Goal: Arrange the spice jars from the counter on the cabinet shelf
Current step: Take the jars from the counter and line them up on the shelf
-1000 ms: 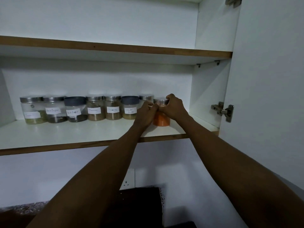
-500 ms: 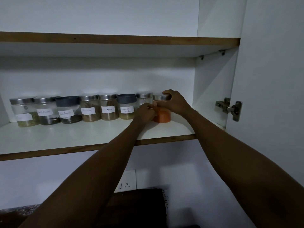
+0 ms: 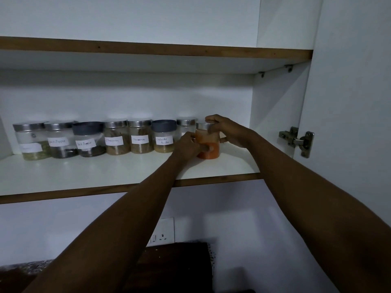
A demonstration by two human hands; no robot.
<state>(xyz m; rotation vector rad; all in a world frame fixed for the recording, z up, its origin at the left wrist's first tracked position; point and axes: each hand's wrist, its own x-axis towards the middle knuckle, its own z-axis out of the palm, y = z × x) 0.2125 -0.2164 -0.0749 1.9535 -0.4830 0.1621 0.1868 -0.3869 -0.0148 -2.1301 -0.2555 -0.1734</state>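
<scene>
I hold the orange jar (image 3: 208, 144) with both hands. My left hand (image 3: 187, 145) wraps around its side, fingers curled on the glass. My right hand (image 3: 228, 132) curls over its silver lid (image 3: 204, 125) and down its far side. So both hands are clamped on this one jar.

The jar is clear glass with orange powder in the bottom half. It stands upright on the shelf (image 3: 127, 172), near the right end of a row of jars.

Just to its left, and a bit behind, is a jar (image 3: 186, 125) with a silver lid, mostly hidden by my left hand. Next comes the coriander jar (image 3: 164, 136) with a dark lid, touching or nearly touching its neighbours; I cannot tell which. Then a cinnamon jar (image 3: 140, 136), another brown jar (image 3: 116, 137), a dark-lid pepper jar (image 3: 88, 139), one more pepper jar (image 3: 60, 139) and a jar of green bits (image 3: 30, 141) at the far left. Each has a white label.

To the right is the white cabinet wall (image 3: 275, 115), then a metal hinge (image 3: 297, 140) on the open door (image 3: 355, 102). Another shelf (image 3: 148, 47) sits above. Below, on the wall, is a socket (image 3: 163, 230).

Both my arms reach up and forward from below. The right arm comes in from the right and the left arm from the lower left.
</scene>
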